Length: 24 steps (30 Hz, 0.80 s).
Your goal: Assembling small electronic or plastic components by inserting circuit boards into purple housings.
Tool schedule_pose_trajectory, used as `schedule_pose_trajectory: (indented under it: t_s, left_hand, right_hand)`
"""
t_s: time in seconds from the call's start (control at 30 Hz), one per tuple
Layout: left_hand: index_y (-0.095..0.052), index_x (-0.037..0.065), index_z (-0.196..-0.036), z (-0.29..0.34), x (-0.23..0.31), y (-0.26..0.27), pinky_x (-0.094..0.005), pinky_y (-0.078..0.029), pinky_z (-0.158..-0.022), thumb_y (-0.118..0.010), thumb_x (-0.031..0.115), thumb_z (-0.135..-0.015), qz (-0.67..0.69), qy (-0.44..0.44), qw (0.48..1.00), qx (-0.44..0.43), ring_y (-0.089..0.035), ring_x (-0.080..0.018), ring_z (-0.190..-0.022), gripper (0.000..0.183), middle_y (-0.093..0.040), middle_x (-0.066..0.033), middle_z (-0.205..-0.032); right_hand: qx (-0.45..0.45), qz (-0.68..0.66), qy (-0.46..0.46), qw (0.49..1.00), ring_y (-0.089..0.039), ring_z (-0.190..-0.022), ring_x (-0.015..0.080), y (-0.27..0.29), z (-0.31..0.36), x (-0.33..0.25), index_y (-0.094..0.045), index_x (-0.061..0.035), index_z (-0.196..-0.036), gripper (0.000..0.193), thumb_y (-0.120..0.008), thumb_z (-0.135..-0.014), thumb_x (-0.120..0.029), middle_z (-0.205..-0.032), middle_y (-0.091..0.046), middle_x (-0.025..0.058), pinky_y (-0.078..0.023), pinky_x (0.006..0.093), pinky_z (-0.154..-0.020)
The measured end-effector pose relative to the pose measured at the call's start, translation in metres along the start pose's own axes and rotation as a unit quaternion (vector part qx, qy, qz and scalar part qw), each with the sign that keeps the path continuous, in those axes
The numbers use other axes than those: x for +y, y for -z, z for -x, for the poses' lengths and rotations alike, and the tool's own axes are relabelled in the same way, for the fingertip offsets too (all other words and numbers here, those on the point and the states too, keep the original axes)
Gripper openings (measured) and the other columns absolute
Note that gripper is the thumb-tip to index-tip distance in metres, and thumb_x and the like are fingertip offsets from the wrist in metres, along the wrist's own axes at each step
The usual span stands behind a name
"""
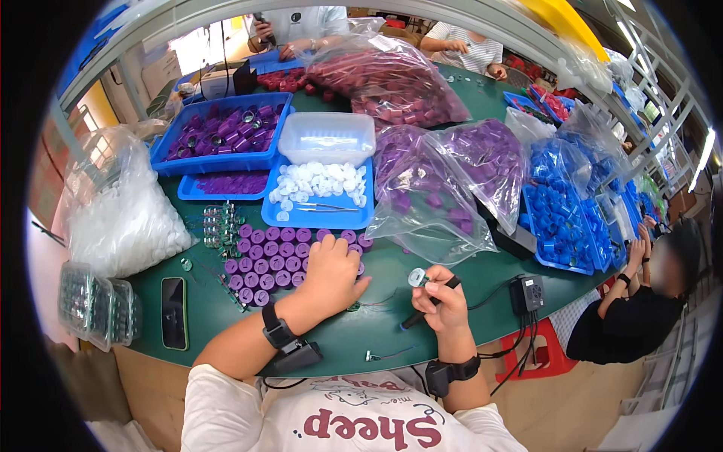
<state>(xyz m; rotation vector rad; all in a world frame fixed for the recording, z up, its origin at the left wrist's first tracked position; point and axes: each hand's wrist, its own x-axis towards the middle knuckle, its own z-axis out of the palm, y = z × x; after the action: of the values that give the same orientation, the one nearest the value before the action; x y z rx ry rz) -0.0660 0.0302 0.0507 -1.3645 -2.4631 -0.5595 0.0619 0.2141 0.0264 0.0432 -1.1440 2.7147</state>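
Note:
My left hand (331,273) rests over rows of round purple caps (277,264), thumb spread to the side and fingers bent down at the caps. Its fingertips are partly hidden. Pinched in my right hand (446,305) is a small round clear part with a green circuit board (417,278). A black pen-shaped tool (413,321) also lies across that hand, held in the fingers. Below, between both hands, a small circuit board with a thin wire (370,355) lies on the green table (301,343). Several boards with clear round parts (221,224) stand left of the caps.
A blue tray (320,218) holds white discs and tweezers (327,206). Behind are a blue bin of purple parts (162,164) and bags of purple pieces (422,181). At left lie a phone (174,313) and a white-filled bag (120,215). A black box with cables (527,294) sits right.

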Motion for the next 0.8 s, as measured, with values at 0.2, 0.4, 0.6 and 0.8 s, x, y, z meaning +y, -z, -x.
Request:
schedule_pose_trajectory:
  t_s: [0.2, 0.4, 0.6, 0.8]
  left_hand:
    - [-0.059, -0.001, -0.082, -0.001, 0.001, 0.001, -0.0400, -0.043, -0.069, -0.074, 0.017, -0.063, 0.087, -0.011, 0.995, -0.038, -0.050, -0.0306, -0.082, 0.030, -0.052, -0.0135, -0.082]
    - [-0.060, 0.000, -0.091, -0.002, -0.015, -0.016, -0.0387, -0.047, -0.071, -0.064, 0.003, -0.066, 0.181, -0.104, 0.972, -0.112, -0.055, -0.0330, -0.081, 0.025, -0.054, -0.0149, -0.088]
    - [-0.060, -0.002, -0.104, -0.008, -0.003, 0.005, -0.0244, -0.047, -0.064, -0.066, -0.004, -0.074, 0.547, 0.148, 0.820, -0.078, -0.058, -0.0113, -0.076, 0.031, -0.059, -0.0078, -0.092]
    - [-0.058, -0.002, -0.116, 0.001, 0.006, 0.010, -0.0199, -0.049, -0.072, -0.065, -0.005, -0.080, 0.725, 0.108, 0.679, -0.055, -0.057, -0.0083, -0.086, 0.037, -0.057, -0.0047, -0.101]
  right_hand:
    - [-0.003, -0.014, -0.009, 1.000, -0.041, -0.044, 0.0082, -0.001, 0.002, -0.003, -0.057, 0.0007, -0.089, 0.008, -0.053, -0.085, -0.005, -0.079, -0.064, 0.0155, -0.030, 0.0221, -0.042]
    - [0.003, 0.051, 0.006, 0.999, -0.040, -0.043, 0.0080, 0.000, 0.005, -0.006, -0.055, 0.0010, -0.088, 0.007, -0.053, -0.086, -0.005, -0.081, -0.062, 0.0162, -0.029, 0.0223, -0.042]
    - [0.022, 0.121, 0.013, 0.992, -0.039, -0.045, 0.0061, -0.003, 0.008, -0.009, -0.058, 0.0049, -0.085, 0.007, -0.054, -0.084, 0.000, -0.080, -0.062, 0.0137, -0.029, 0.0200, -0.042]
    - [0.024, 0.259, 0.009, 0.965, -0.041, -0.048, 0.0039, -0.021, 0.008, -0.011, -0.060, 0.0061, -0.085, 0.009, -0.059, -0.084, -0.002, -0.075, -0.061, 0.0096, -0.029, 0.0186, -0.043]
